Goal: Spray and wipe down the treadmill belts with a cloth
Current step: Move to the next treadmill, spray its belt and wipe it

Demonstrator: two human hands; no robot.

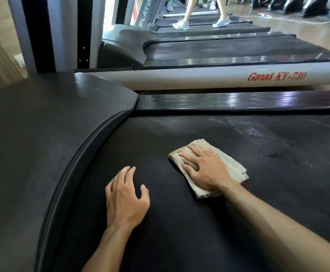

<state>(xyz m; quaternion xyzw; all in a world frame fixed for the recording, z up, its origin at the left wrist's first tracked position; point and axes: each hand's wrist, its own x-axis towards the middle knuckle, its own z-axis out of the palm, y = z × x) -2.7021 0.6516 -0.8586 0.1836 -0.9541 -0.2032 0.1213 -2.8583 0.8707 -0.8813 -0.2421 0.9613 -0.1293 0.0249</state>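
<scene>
The left hand (pixel 126 199) rests spread on the black belt (pixel 180 232), holding nothing. Just beyond, the right hand (pixel 205 169) lies flat, fingers straight, pressing a folded beige cloth (pixel 232 163) onto the belt. Farther off, wet streaks (pixel 258 132) shine near the side rail (pixel 238 102).

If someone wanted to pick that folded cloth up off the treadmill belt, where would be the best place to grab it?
Probably the far end of the cloth, coming from above. The cloth lies flat and folded on the belt, the right hand presses flat on its middle, and that thick stacked edge pokes out free beyond the fingertips for a pinch.
</scene>
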